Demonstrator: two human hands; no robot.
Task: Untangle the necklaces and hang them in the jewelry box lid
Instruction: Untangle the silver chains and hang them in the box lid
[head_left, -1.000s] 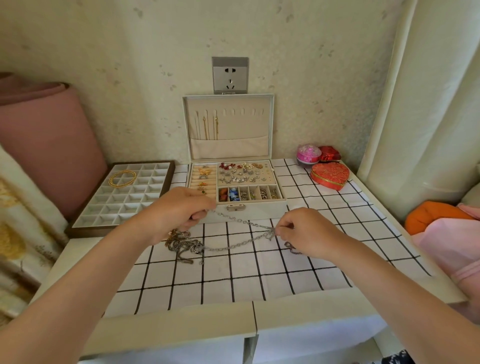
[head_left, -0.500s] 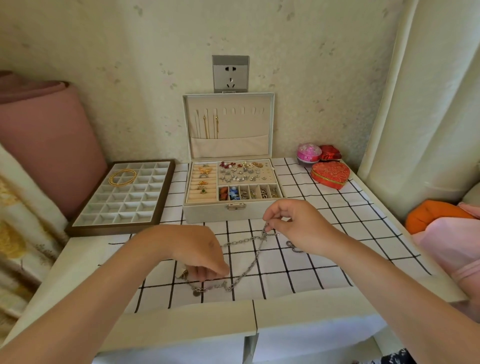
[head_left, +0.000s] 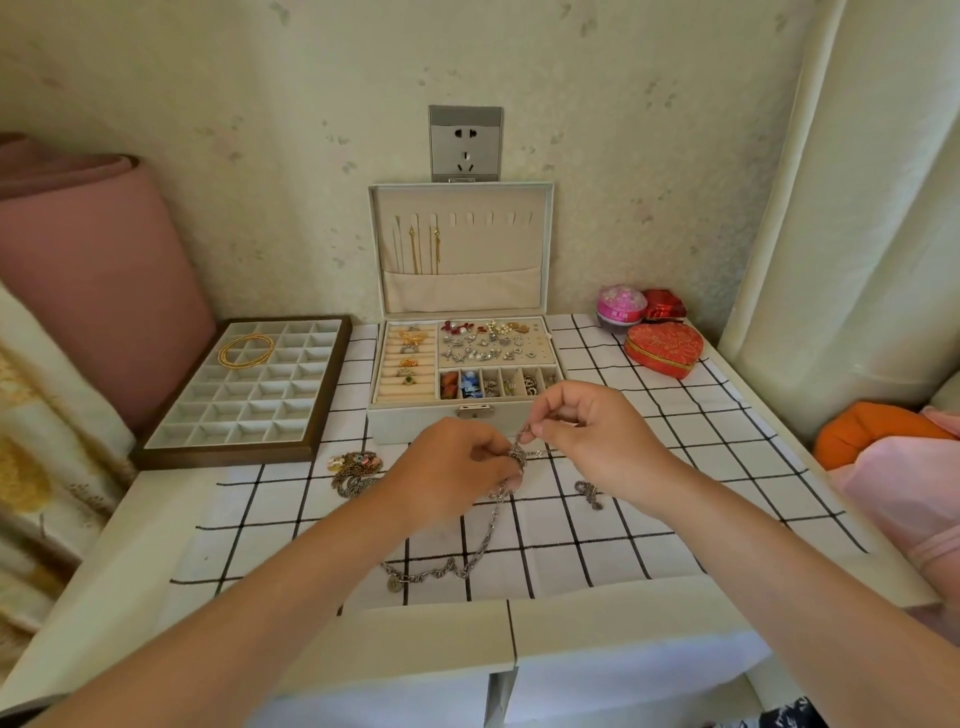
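Observation:
A silver chain necklace (head_left: 480, 540) hangs from both my hands and trails onto the checked cloth toward me, ending in a small round charm. My left hand (head_left: 452, 473) pinches its upper end, and my right hand (head_left: 592, 436) pinches the same bunched end from the right, fingertips almost touching. A tangled heap of necklaces (head_left: 356, 473) lies on the cloth left of my left hand. The white jewelry box (head_left: 415, 415) stands open behind my hands; its upright lid (head_left: 460, 291) has a row of hooks with two gold chains (head_left: 426, 249) hanging at the left.
A small dark chain piece (head_left: 589, 493) lies on the cloth under my right wrist. A compartment tray (head_left: 244, 395) with a gold necklace sits at the left. A red heart-shaped box (head_left: 662, 345) and a pink round box (head_left: 621, 304) stand at the back right.
My left hand rose from the cloth near the front edge to meet my right hand by the box front. The silver chain now hangs down from both hands.

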